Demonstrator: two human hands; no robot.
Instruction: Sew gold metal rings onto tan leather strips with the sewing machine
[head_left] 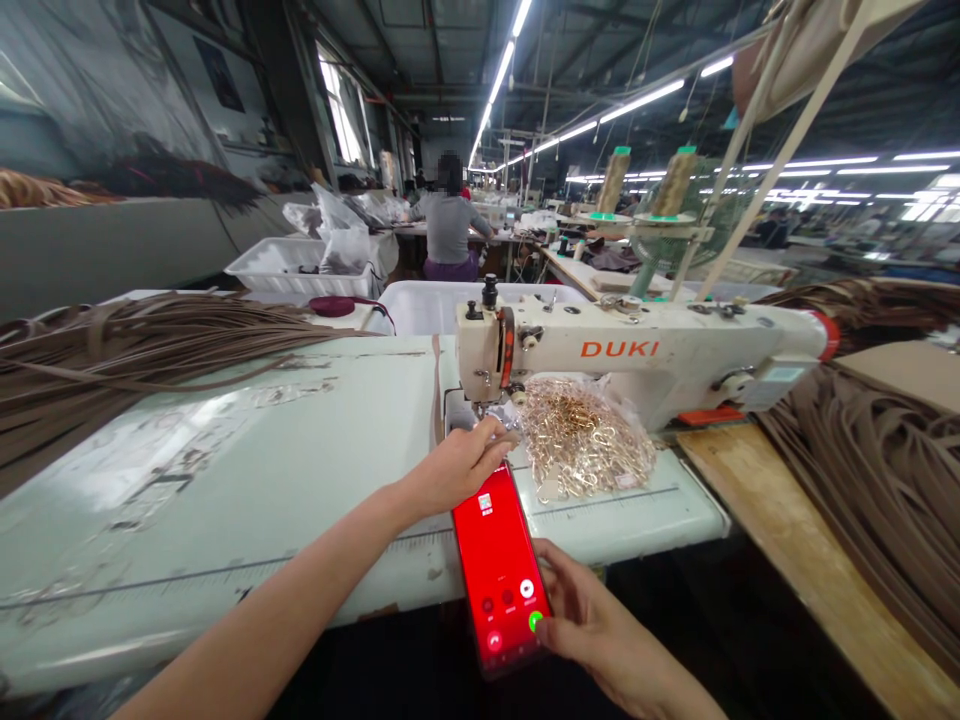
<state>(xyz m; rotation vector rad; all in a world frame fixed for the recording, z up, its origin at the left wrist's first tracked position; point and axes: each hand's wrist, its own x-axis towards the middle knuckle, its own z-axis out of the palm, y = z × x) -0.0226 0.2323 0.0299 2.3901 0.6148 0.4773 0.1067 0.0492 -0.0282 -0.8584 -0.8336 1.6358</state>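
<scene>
A phone (501, 570) with a red call screen lies tilted over the front edge of the pale green sewing table (225, 470). My left hand (461, 465) grips its top end, fingers curled, close to the needle area of the white DUKI sewing machine (637, 355). My right hand (592, 620) holds the phone's lower right edge, thumb on a green button. A clear bag of gold metal rings (585, 435) rests on the table under the machine arm, just right of my left hand.
Bundles of brown straps lie at the left (112, 350) and right (885, 470). A wooden board (795, 550) borders the table's right side. White bins (292, 268) and thread cones (675, 180) stand behind. A person in grey (448, 232) sits far back.
</scene>
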